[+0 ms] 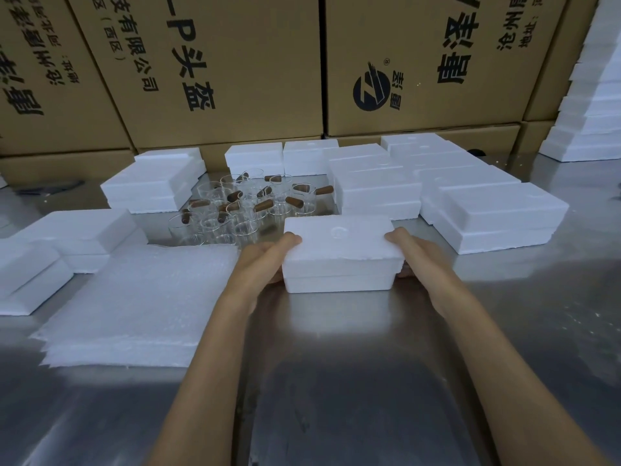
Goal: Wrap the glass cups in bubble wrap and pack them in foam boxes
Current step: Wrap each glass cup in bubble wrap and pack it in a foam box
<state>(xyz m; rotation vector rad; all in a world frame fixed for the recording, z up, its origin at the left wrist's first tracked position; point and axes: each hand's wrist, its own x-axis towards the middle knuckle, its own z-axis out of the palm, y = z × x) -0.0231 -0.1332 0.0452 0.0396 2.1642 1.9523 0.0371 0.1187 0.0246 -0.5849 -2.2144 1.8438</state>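
Bare steel table (336, 381) nearest. Left hand (268, 260) and right hand (408, 253) clasp opposite ends of a closed foam box (339, 253) (likely steadying its lid). Bubble wrap stack (141, 297) beside it on the left, glass cups (248, 203) clustered just behind, within reach.

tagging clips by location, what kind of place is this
Most likely a packing bench in a warehouse: printed shipping cartons stacked behind, many white foam boxes on a metal table, glass cups waiting beside bubble wrap.
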